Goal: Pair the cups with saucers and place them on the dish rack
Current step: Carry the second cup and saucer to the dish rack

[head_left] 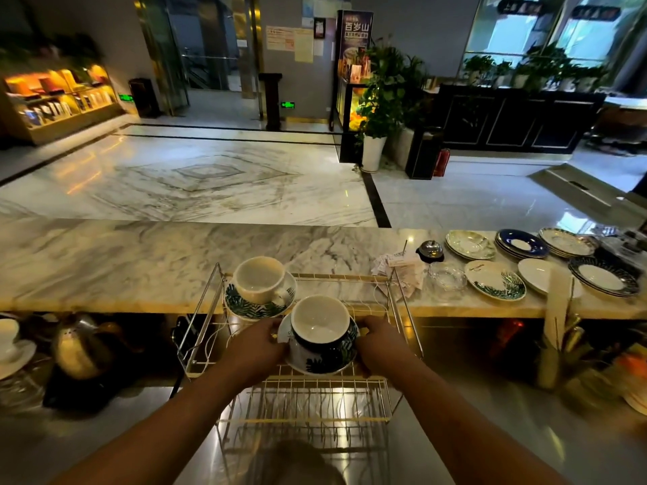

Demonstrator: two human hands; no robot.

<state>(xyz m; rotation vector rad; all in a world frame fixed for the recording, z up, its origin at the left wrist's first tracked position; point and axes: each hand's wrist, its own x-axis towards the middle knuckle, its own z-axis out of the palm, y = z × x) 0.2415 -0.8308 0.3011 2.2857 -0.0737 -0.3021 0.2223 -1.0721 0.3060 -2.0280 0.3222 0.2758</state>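
Note:
A wire dish rack (371, 400) stands on the steel lower counter in front of me. On its far left corner sits a white cup (259, 280) on a leaf-patterned saucer (245, 308). Nearer me, a dark blue leaf-patterned cup (320, 332) sits on its saucer (317, 368) over the rack's top. My left hand (257, 346) grips the saucer's left edge and my right hand (380, 344) grips its right edge. More saucers lie on the marble counter (140, 260) at the right, among them a leaf saucer (495, 280) and a blue stack (521, 244).
A service bell (430, 251), a glass ashtray (447, 276) and paper slips (402, 271) lie on the counter right of the rack. A metal kettle (82, 348) and a white cup on a saucer (8, 344) sit under the counter at the left. Containers crowd the lower right.

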